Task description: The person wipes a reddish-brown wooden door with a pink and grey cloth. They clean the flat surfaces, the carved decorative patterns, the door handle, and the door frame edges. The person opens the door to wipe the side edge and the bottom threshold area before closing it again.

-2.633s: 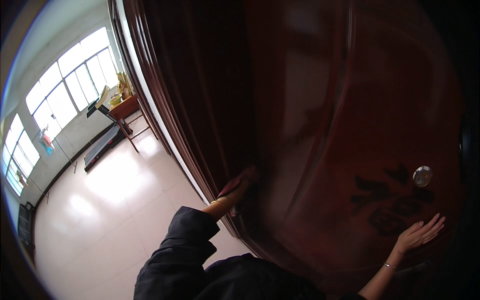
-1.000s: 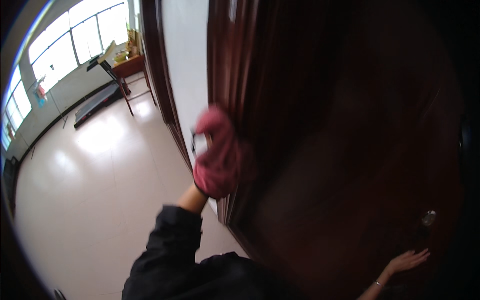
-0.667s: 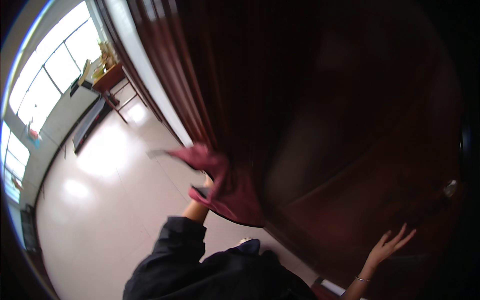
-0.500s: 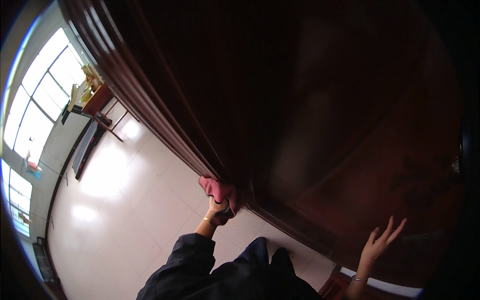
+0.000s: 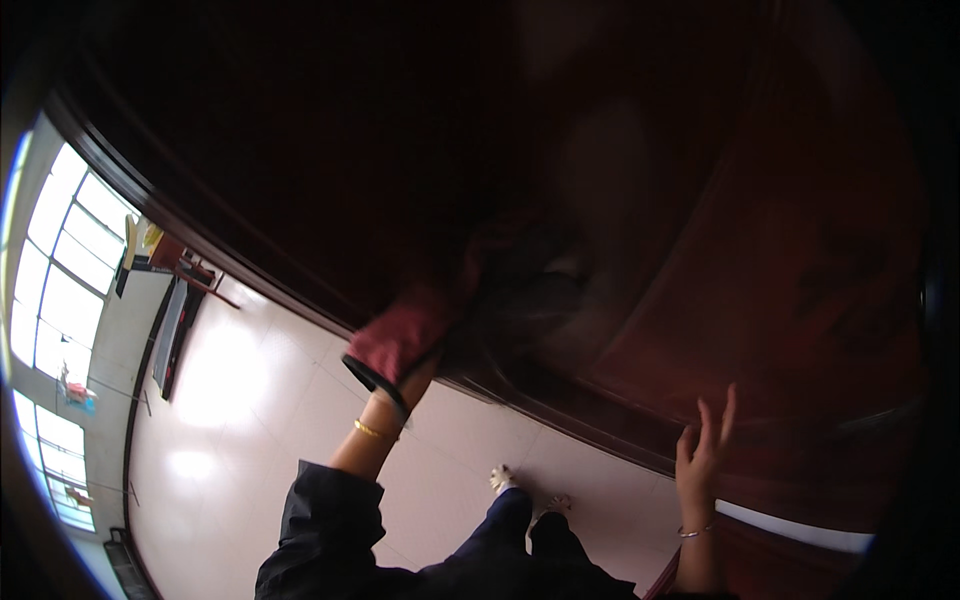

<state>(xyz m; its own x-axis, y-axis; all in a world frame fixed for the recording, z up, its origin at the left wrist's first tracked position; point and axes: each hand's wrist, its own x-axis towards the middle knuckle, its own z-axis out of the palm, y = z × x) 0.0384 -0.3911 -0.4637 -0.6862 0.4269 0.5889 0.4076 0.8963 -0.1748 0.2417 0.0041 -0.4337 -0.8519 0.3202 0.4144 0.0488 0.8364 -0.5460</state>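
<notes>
A pinkish-red cloth with a dark edge (image 5: 400,338) is pressed to a tall, glossy dark-brown wooden panel (image 5: 680,300), close to its moulded lower edge. My left hand (image 5: 416,382) is on the cloth from below; most of its fingers are hidden by it. The panel's shine shows a dim reflection near the cloth. Further right, my right hand (image 5: 703,455) is raised in front of the panel with fingers stretched and nothing in them. Whether its fingertips touch the wood, I cannot tell.
Pale shiny floor tiles (image 5: 290,400) lie below and left of the panel. Barred windows (image 5: 70,255) line the left wall, with a small wooden table (image 5: 180,262) and a long dark flat object (image 5: 180,335) by it. My feet (image 5: 503,478) stand under the panel.
My left hand has moved with the cloth from the panel's edge moulding onto its face. The view has turned, and my right hand now appears further left and higher, still open.
</notes>
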